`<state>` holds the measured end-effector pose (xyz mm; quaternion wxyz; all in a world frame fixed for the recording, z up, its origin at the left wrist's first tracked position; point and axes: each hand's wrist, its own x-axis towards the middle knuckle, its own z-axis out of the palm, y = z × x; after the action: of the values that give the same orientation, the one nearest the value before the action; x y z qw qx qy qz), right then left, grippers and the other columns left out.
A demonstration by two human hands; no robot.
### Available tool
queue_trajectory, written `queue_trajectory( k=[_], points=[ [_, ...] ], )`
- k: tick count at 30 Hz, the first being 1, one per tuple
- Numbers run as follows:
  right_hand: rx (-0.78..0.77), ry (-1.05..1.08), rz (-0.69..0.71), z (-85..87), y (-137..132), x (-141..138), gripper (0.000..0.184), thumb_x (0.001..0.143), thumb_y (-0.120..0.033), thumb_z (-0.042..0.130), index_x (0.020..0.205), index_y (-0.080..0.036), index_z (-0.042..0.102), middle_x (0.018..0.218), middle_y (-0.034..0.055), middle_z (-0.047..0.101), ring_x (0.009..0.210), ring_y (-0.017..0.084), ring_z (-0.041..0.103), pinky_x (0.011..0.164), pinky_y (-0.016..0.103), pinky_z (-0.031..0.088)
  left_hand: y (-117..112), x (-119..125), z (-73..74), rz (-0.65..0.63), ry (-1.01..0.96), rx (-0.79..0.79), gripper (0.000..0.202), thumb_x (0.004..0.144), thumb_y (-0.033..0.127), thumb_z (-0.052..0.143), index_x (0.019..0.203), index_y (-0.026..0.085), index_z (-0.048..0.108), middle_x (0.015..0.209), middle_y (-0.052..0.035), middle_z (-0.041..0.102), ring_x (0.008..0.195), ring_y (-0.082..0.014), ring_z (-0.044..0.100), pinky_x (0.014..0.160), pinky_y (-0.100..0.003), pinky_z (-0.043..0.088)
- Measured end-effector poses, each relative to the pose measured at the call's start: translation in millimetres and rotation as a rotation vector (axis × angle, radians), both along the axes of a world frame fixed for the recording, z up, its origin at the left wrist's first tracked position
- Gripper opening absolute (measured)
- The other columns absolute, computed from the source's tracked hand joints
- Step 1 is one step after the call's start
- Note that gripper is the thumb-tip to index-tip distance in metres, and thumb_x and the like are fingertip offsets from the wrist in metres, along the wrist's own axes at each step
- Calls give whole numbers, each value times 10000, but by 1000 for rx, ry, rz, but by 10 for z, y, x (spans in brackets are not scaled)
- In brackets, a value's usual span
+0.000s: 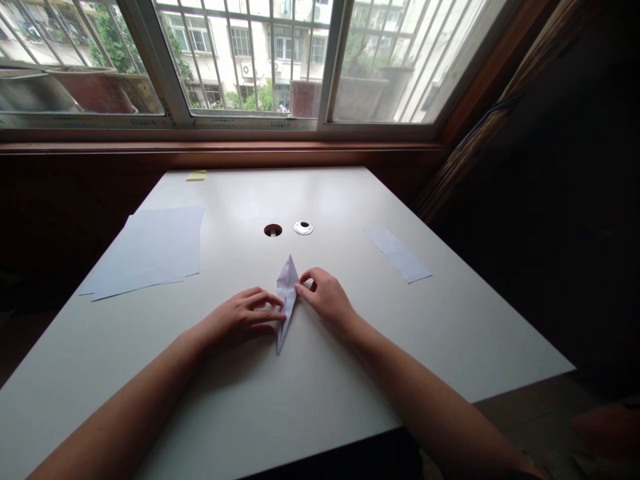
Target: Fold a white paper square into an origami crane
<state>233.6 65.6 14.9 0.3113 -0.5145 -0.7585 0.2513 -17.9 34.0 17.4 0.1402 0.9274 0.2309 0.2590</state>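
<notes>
The left hand lies nearly flat, fingers pressing the left edge of the folded paper, a narrow pointed shape between both hands. The right hand curls, thumb and forefinger pinching its right edge. Farther off, loose sheets lie beyond the left hand, a paper strip beyond the right

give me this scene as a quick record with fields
left hand: flat on the folded paper
right hand: pinches its right edge
folded paper: narrow, pointed at both ends, on white table
far left: stack of paper sheets
far right: paper strip
behind: cable hole, round cap, yellow note
</notes>
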Motion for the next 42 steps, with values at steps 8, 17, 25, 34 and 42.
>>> queue_trajectory(
  k=[8, 17, 25, 34, 42],
  points=[
    [-113, 78, 58, 2, -5, -1, 249, 849, -379, 667, 1045, -245, 592, 942, 11, 711, 734, 160, 625, 715, 311, 473, -22, -1, -18, 45, 28, 7, 387, 908, 272, 687, 1289, 318, 639, 1227, -109, 637, 984, -213, 640, 918, -386, 563],
    [-254, 234, 128, -10, -13, -11, 372, 813, -383, 703, 1123, -248, 547, 871, -5, 706, 779, 170, 653, 737, 319, 495, -20, -14, -103, 93, -49, -19, 409, 936, 221, 638, 1337, 284, 588, 1324, -129, 559, 1075, -231, 640, 913, -413, 596],
    [-305, 525, 160, -59, -2, -99, 434, 804, -430, 737, 1112, -224, 510, 891, 17, 694, 825, 172, 660, 786, 338, 523, -17, 109, -127, 250, -581, -384, 415, 899, 196, 689, 1271, 245, 511, 1199, -77, 505, 943, -162, 679, 899, -399, 610],
    [-305, 618, 238, -60, -80, -217, 366, 808, -460, 744, 1006, -214, 559, 918, 31, 694, 820, 177, 699, 744, 336, 576, 37, 167, -176, 357, -844, -606, 548, 808, 231, 788, 1209, 261, 416, 1038, 7, 560, 861, -124, 670, 820, -322, 599],
    [-191, 673, 225, -35, -131, -263, 294, 820, -377, 748, 996, -210, 582, 946, 37, 690, 867, 185, 701, 743, 325, 600, -61, 214, -11, 423, -865, -747, 290, 831, 271, 778, 989, 182, 552, 924, -31, 683, 884, -173, 682, 826, -315, 564]
  ],
)
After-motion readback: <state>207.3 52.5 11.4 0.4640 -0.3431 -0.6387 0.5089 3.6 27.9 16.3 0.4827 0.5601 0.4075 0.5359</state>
